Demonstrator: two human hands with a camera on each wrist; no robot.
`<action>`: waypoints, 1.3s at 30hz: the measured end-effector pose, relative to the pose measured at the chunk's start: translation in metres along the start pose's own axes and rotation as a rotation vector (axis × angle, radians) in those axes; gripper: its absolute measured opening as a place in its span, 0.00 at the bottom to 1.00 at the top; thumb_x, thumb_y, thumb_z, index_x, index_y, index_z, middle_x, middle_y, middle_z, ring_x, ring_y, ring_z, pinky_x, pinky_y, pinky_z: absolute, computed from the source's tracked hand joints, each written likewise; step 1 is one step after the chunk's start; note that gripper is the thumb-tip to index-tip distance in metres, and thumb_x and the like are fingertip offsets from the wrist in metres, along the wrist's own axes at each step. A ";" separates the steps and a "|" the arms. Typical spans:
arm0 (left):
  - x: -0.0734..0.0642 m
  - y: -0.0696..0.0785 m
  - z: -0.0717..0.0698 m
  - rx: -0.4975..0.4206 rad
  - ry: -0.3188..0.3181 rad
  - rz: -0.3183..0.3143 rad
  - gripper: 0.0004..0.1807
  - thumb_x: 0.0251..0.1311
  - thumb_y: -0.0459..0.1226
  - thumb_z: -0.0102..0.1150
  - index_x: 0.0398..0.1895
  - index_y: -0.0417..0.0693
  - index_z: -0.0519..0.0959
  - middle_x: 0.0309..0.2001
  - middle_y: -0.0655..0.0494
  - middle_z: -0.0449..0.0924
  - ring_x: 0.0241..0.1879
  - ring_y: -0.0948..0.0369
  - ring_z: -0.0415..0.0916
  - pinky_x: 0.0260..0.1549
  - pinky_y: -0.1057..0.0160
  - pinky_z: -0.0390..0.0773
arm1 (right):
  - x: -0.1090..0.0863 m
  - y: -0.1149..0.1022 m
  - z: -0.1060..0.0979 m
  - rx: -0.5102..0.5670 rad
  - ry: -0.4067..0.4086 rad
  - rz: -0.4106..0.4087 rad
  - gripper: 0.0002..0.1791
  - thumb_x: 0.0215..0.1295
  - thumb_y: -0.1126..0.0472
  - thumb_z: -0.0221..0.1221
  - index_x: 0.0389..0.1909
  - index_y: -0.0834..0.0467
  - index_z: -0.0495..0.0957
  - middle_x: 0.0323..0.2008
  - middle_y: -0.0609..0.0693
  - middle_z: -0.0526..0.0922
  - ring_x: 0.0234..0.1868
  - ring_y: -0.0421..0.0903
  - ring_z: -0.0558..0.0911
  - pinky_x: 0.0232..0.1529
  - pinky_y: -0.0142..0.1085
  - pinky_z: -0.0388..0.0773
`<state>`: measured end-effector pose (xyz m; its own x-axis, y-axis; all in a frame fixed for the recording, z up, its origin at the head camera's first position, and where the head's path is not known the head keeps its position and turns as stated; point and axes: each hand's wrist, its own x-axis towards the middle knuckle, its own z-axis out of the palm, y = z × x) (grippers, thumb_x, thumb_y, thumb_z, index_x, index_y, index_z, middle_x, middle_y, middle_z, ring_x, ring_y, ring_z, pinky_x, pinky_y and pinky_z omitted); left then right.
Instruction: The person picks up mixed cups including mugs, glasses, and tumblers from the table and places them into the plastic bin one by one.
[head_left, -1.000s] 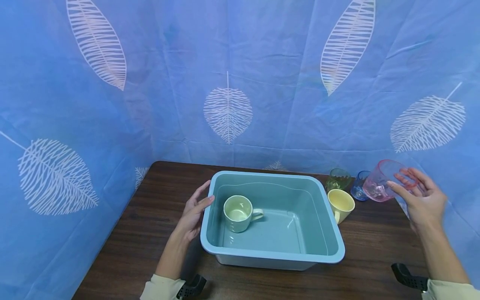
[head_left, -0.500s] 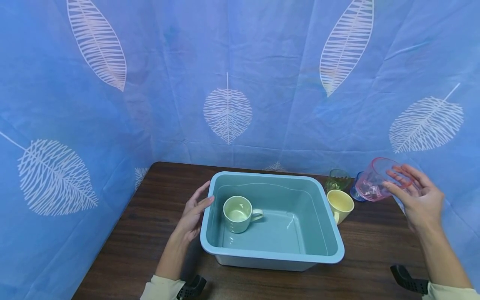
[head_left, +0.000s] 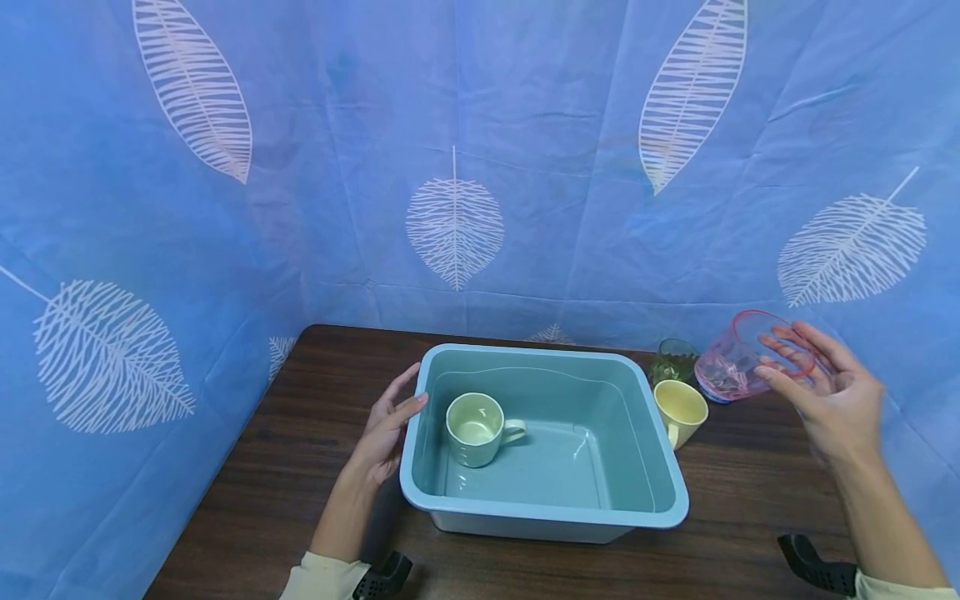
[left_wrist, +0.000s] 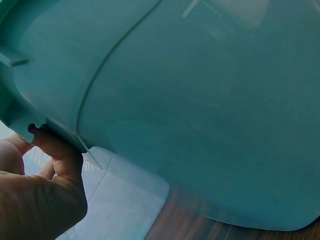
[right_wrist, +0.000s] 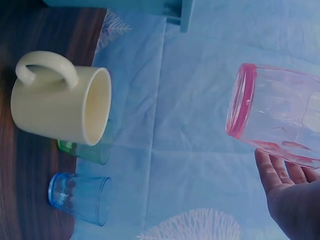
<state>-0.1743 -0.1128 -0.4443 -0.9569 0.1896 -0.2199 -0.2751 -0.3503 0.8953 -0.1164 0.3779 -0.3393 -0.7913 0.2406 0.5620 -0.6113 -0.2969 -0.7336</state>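
Note:
My right hand holds a clear pink drinking glass tilted, thumb on the near side near the rim and fingers around the far side. In the right wrist view the glass is well off the table. My left hand grips the left rim of a blue-green plastic basin, thumb at the rim and fingers below it outside. Inside the basin, toward its left, stands a pale green mug with its handle to the right.
Right of the basin are a yellow mug and a green glass. A blue glass shows in the right wrist view; the pink glass mostly covers it in the head view. A blue leaf-print curtain hangs behind the dark wooden table.
My right hand has carried the pink glass a little to the left, over the blue glass as seen from the head. The left hand and basin have stayed put.

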 end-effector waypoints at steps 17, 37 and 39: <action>0.001 0.000 0.000 -0.001 0.024 -0.010 0.30 0.75 0.38 0.58 0.77 0.64 0.66 0.67 0.37 0.72 0.56 0.50 0.83 0.56 0.44 0.81 | -0.007 -0.010 0.025 -0.003 -0.244 0.033 0.40 0.54 0.97 0.46 0.71 0.79 0.61 0.58 0.65 0.80 0.56 0.53 0.85 0.52 0.41 0.84; 0.001 -0.002 0.000 0.022 0.030 -0.001 0.32 0.74 0.39 0.59 0.78 0.61 0.64 0.68 0.38 0.71 0.57 0.50 0.82 0.55 0.47 0.82 | -0.021 -0.007 0.057 -0.161 -0.381 0.063 0.44 0.46 0.97 0.51 0.70 0.81 0.59 0.61 0.60 0.80 0.62 0.48 0.81 0.57 0.35 0.82; 0.001 -0.001 0.000 0.030 0.027 0.001 0.32 0.75 0.39 0.59 0.79 0.61 0.63 0.68 0.38 0.71 0.57 0.50 0.82 0.55 0.47 0.82 | -0.021 -0.005 0.058 -0.147 -0.397 0.051 0.44 0.44 0.98 0.50 0.70 0.83 0.58 0.61 0.62 0.79 0.63 0.49 0.80 0.57 0.36 0.82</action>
<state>-0.1749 -0.1121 -0.4454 -0.9596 0.1639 -0.2289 -0.2714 -0.3228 0.9067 -0.0978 0.3210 -0.3253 -0.7805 -0.1543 0.6058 -0.5858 -0.1578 -0.7949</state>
